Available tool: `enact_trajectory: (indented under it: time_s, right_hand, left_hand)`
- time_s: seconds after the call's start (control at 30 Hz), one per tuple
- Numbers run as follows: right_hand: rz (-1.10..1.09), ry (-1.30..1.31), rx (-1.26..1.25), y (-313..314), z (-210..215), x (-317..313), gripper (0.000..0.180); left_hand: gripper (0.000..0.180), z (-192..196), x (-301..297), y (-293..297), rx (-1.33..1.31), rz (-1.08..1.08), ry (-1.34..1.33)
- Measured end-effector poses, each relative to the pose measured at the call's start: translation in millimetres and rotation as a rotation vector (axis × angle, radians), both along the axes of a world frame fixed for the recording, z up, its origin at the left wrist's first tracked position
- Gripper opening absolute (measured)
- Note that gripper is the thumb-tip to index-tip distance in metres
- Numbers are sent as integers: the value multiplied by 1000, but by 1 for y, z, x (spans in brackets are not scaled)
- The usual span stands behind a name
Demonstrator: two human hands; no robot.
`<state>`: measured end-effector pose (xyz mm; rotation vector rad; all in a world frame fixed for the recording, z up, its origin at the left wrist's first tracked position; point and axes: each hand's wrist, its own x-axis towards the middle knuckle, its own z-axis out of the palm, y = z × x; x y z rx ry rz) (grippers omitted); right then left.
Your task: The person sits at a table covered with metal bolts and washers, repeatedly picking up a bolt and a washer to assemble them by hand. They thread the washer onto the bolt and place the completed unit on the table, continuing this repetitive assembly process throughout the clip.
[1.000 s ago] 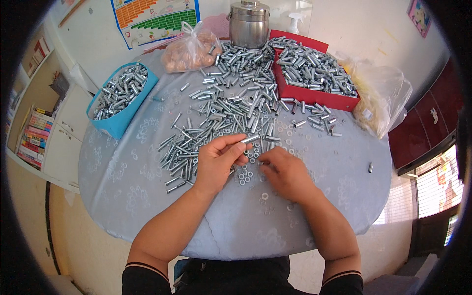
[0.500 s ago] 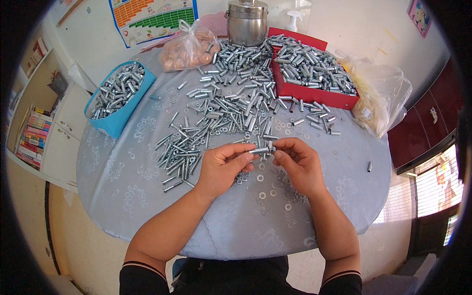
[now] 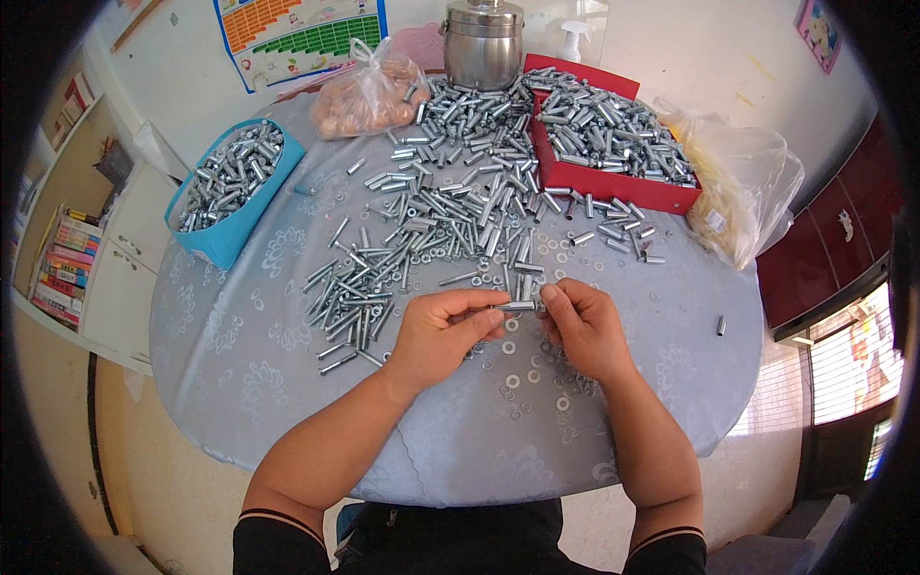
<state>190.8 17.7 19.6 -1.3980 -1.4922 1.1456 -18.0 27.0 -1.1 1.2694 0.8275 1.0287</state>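
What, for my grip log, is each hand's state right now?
Left hand: closed, holding one end of a shiny silver cylindrical metal fastener.
Right hand: closed, thumb and fingers pinched at its other end.

Between the left hand (image 3: 443, 331) and the right hand (image 3: 586, 326), I see a smooth, glossy metal cylinder (image 3: 518, 307). Under both, the tablecloth (image 3: 479, 431) looks like satiny cloth with a shinier floral pattern. Left of the left hand, I get bright, silvery metal bolts (image 3: 356, 299); far beyond both hands, a polished steel-like pot (image 3: 482, 48). Beyond the right hand, rightward, the bag (image 3: 767, 192) is clear, crinkled plastic.
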Motion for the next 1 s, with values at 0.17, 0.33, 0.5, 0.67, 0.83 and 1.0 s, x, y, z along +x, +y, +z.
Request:
enact_trajectory:
  time_s: [0.17, 0.33, 0.5, 0.67, 0.83, 1.0]
  right_hand:
    - [-41, 31, 4, 0, 0, 0, 33]
    - [-23, 117, 164, -3, 2, -7, 26]
    - [84, 12, -103, 0, -2, 11, 17]
    - [55, 180, 74, -1, -2, 4, 18]
    - [110, 69, -73, 1, -4, 13, 16]
    - [61, 156, 111, -2, 0, 3, 17]
  left_hand:
    - [24, -3, 1, 2, -10, 22, -44]
    - [24, 0, 1, 2, -31, 40, -53]
    - [24, -2, 1, 0, -25, 20, -26]
    - [24, -1, 2, 0, -42, 14, -58]
    - [25, -1, 1, 0, -30, 16, -64]
    - [25, -3, 2, 0, -28, 7, -86]
